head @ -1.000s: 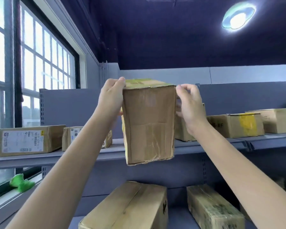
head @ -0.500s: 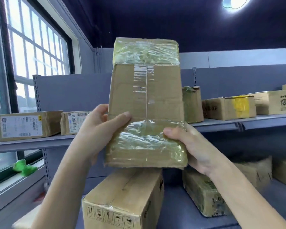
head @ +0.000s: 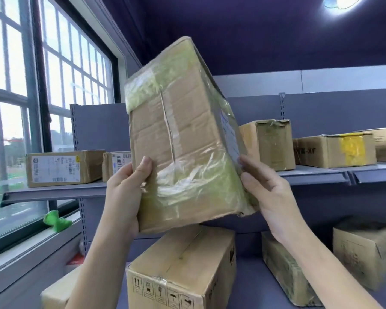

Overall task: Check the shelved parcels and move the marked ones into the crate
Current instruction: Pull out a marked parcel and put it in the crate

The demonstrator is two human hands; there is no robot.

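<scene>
I hold a tall cardboard parcel [head: 183,139] up in front of the shelves, tilted with its top leaning right. Clear and yellowish tape wraps both of its ends, and a label shows on its right side. My left hand [head: 126,192] grips its lower left edge, thumb on the front face. My right hand [head: 270,195] grips the lower right edge near the label. No crate is in view.
The upper grey shelf [head: 310,175] carries labelled parcels [head: 62,167] at left and a yellow-taped box [head: 334,150] at right. Larger boxes [head: 183,270] stand on the lower shelf below my hands. A window [head: 31,108] fills the left side, with a green object [head: 56,220] on its sill.
The parcel came off the shelf towards me and turned from showing one end to showing its taped front. It has since tilted to the right. Both hands slid to its lower edges.
</scene>
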